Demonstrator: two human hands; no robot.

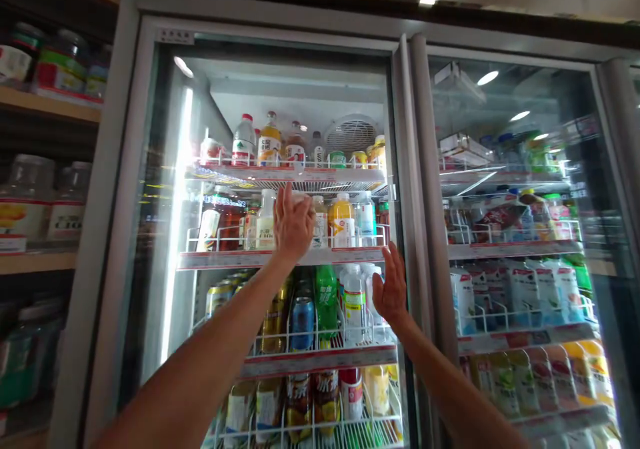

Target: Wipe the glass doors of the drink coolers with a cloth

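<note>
- Hovering before the second shelf (235, 259), the left hand (294, 225) is pointing upward, loosely open with some fingers bending; nothing is showing in its hold, though its palm is partly hidden.
- Standing on that shelf, the white-capped bottle (266, 222) is sitting just left of this hand in the view, and the orange bottle (343, 222) is sitting farther right; whether the hand is touching anything, the view is not telling.
- Hanging lower, just inside the door frame (407, 135), the right hand (391, 285) is opening wide, thumb apart from upright fingers, and is gripping nothing visible.
- Standing on the third shelf (350, 357), the bottle with a yellow-green label (354, 302) is showing near the right hand.
- Judging depth is probably the hard part, since bright reflections are crossing the view; leading with relaxed fingertips is likely working better than pushing with a stiff palm.
- Keeping the left wrist above the shelf's edge, and the right knuckles off the frame, is probably helping both hands avoid knocks.
</note>
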